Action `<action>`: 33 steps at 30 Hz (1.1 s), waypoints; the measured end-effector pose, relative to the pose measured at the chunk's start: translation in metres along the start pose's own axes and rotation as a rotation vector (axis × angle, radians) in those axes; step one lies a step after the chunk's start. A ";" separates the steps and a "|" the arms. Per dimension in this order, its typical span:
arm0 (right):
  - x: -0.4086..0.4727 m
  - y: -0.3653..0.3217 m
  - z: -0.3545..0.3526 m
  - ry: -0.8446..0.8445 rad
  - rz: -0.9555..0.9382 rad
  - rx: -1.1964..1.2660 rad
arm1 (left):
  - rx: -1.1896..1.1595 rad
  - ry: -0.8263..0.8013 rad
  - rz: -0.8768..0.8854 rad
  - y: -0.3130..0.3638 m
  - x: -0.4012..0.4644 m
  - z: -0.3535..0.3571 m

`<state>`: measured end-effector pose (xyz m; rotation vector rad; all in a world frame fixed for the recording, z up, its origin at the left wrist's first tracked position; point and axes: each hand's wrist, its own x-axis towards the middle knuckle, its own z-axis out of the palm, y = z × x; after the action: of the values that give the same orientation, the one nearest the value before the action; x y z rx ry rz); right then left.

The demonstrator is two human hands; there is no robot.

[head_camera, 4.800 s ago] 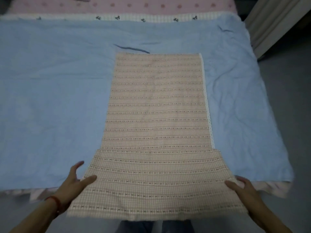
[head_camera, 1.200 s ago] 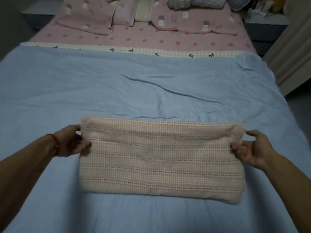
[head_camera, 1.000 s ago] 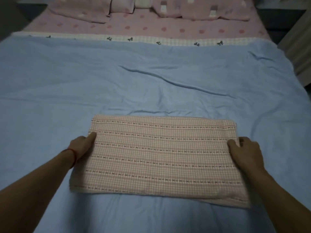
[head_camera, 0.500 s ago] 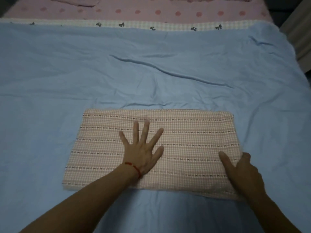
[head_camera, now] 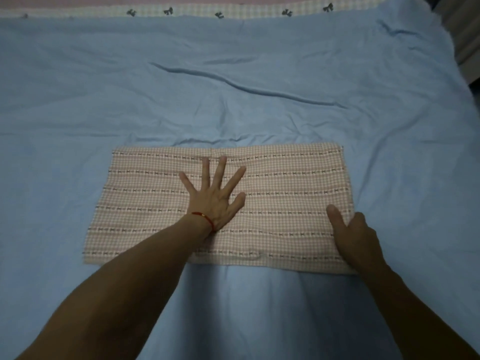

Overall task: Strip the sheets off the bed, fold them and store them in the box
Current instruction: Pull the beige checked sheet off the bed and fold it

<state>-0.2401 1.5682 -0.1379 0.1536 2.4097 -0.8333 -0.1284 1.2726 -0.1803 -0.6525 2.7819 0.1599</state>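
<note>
Now the left hand [head_camera: 215, 201], fingers spread, is flattening the folded sheet [head_camera: 285, 203]; the right hand [head_camera: 355, 237] is pinching its end, probably for folding across.

Right fingers [head_camera: 357, 219] — under sheet [head_camera: 285, 203] edge

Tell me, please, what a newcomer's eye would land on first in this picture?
Likely the pink checked folded sheet lying mid-frame on the blue sheet. Next, the left hand pressed flat with fingers spread at its centre, and the right hand gripping its right edge.
</note>
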 end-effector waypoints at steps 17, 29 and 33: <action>-0.058 -0.074 -0.043 -0.090 -0.164 0.347 | -0.046 0.086 -0.079 -0.011 -0.014 -0.004; -0.202 -0.275 0.063 -0.040 -0.496 -0.099 | -1.380 -0.203 -0.082 -0.114 -0.080 -0.096; -0.219 -0.304 0.181 -0.163 -0.552 -0.320 | -2.059 -0.343 -0.445 -0.196 -0.113 -0.107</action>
<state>-0.0583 1.2341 0.0308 -0.7028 2.4136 -0.6383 0.0309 1.1266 -0.0540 -1.2229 1.1062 2.6216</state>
